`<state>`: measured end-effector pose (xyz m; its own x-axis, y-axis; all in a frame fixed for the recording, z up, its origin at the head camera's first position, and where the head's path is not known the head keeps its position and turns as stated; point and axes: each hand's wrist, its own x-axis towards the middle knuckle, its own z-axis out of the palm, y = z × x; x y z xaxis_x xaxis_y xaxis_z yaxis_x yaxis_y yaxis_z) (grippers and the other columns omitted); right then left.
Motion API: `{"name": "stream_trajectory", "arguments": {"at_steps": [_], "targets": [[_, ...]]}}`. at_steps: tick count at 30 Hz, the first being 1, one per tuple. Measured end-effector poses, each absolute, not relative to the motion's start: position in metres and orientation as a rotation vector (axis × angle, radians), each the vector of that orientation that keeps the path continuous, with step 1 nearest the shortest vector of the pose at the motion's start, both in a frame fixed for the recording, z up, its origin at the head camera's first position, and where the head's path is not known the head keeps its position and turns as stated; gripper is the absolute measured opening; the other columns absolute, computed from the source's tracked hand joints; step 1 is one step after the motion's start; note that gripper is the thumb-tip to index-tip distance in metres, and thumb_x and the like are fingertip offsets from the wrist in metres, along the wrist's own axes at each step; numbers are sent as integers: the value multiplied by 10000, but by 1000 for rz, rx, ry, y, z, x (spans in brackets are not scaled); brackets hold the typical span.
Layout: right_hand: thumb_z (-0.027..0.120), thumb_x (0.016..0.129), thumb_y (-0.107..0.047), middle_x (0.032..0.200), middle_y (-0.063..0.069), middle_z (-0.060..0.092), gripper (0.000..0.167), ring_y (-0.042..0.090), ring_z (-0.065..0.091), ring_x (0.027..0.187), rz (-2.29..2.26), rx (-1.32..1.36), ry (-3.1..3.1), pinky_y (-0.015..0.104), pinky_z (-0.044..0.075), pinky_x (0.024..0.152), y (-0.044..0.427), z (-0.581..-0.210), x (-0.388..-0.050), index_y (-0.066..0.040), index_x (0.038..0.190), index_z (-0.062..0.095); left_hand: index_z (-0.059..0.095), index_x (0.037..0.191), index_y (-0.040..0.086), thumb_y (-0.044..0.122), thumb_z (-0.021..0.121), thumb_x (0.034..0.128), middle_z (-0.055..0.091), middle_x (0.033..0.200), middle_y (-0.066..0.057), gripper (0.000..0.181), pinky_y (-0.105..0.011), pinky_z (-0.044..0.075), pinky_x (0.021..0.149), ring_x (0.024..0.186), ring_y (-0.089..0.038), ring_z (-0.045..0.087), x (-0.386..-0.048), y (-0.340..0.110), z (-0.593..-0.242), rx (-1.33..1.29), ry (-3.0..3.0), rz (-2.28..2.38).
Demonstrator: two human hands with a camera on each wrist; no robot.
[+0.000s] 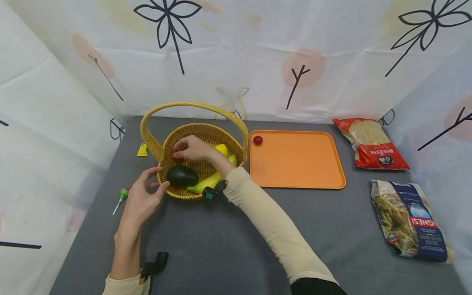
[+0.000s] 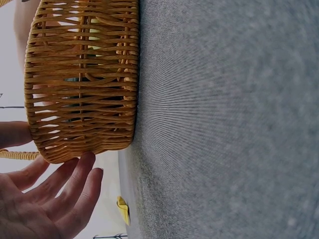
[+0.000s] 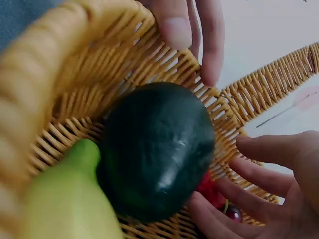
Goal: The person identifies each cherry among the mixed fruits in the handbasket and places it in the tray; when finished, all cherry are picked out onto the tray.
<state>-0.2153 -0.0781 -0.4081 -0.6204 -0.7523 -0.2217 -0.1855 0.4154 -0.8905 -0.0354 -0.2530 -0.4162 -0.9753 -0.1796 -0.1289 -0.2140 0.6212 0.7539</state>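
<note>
A yellow wicker basket (image 1: 241, 157) with a tall handle holds a dark green avocado (image 1: 182, 176), a banana (image 1: 206, 183), another yellow fruit (image 1: 222, 149) partly behind the right forearm, and a red item (image 1: 178, 158). My left hand (image 1: 141, 200) grips the basket's left rim, thumb over the edge and fingers against the outer wall (image 2: 65, 194). Inside the basket, my right hand (image 1: 193, 148) reaches over the red item with loosely bent fingers. In the right wrist view its thumb stands apart from the fingers, beside the red item (image 3: 212, 191) and a dark red cherry (image 3: 234, 213).
Right of the basket lies an orange tray (image 1: 295, 159) with a cherry (image 1: 257, 140) in its corner. Two food bags, one red (image 1: 380, 149) and one blue (image 1: 413, 221), lie farther right. A lollipop (image 1: 122, 196) and a small yellow packet (image 1: 142, 150) are on the left.
</note>
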Motion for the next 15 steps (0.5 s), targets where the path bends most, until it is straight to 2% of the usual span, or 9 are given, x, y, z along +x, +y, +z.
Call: {"name": "stream_trajectory", "arguments": {"at_steps": [6,15], "targets": [[598,1123,-200,1418,202,688,404,381,710,1248,-1182,-682,1993,455,596,1077,-79,-403,-221,-24,1486,627,479,1602,128,322,683,1075,508,1631,-255,597,-548,629,894,1342,-480,655,-35,-253,-416,-334,2805,1309],[582,1121,-113,1521,207,643,421,359,672,1364,-1198,-611,1901,446,554,1148,-78,-403,-220,2,1525,590,479,1602,128,343,676,1077,509,1633,-246,601,-550,628,901,1343,-478,654,-35,-252,-416,-334,2807,1311]]}}
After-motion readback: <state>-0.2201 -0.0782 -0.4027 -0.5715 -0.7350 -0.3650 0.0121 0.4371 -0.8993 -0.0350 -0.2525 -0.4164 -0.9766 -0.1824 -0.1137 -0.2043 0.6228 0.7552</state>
